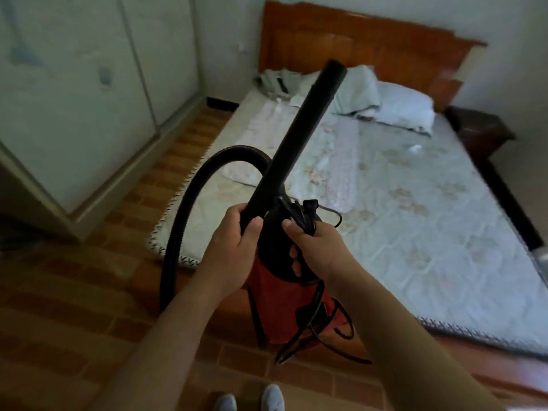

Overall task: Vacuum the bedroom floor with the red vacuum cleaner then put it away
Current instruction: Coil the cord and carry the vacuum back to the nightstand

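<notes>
Wand base gripped by left hand, fingers curled round; long axis tilted up over bed. Cord clasped in right hand atop red vacuum cleaner, nearer bed.

Home bedroom: bed with pillows, wooden headboard, wardrobe.

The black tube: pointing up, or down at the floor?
Up: the tube rises from the left hand, its end over the bed, off the floor.
</notes>
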Available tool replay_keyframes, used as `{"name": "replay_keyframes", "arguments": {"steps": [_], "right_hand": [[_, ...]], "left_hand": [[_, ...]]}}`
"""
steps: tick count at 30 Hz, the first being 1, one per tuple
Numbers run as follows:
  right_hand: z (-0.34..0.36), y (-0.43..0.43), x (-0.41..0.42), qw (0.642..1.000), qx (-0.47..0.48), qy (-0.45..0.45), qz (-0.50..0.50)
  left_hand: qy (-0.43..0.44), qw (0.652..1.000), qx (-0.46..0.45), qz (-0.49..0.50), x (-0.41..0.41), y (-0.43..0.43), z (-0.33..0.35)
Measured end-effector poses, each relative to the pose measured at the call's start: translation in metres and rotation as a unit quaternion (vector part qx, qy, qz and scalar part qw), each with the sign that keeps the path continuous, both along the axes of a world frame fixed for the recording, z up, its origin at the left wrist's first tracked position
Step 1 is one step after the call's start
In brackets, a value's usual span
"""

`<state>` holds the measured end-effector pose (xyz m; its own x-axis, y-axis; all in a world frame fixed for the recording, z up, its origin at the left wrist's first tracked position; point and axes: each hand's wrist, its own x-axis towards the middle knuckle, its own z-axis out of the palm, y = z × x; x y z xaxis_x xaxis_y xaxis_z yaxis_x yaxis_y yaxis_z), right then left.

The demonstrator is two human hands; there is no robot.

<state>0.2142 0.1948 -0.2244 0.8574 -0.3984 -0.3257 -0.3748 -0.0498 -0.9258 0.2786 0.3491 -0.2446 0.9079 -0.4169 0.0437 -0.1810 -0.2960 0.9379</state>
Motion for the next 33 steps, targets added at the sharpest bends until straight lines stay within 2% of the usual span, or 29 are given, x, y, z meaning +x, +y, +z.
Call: {"name": "replay_keyframes", "arguments": {"steps": [5, 14, 27, 33], "right_hand": [[0.009, -0.041, -0.061, 0.991, -0.026, -0.007, -0.127], [0.004, -0.126, -0.217, 0.949, 0.015, -0.027, -0.314], [0.003, -0.253, -0.464, 0.888, 0.021, -0.03, -0.457], [0.001, -0.296, -0.549, 0.845, 0.014, -0.042, -0.533]], "left_hand": [[-0.02, 0.996, -0.017, -0.09, -0.021, -0.055, 0.002], [-0.032, 0.968, -0.047, -0.244, -0.12, -0.185, 0.009], [-0.01, 0.926, -0.041, -0.376, -0.343, -0.366, -0.004], [-0.008, 0.895, -0.033, -0.445, -0.43, -0.441, -0.002]]}}
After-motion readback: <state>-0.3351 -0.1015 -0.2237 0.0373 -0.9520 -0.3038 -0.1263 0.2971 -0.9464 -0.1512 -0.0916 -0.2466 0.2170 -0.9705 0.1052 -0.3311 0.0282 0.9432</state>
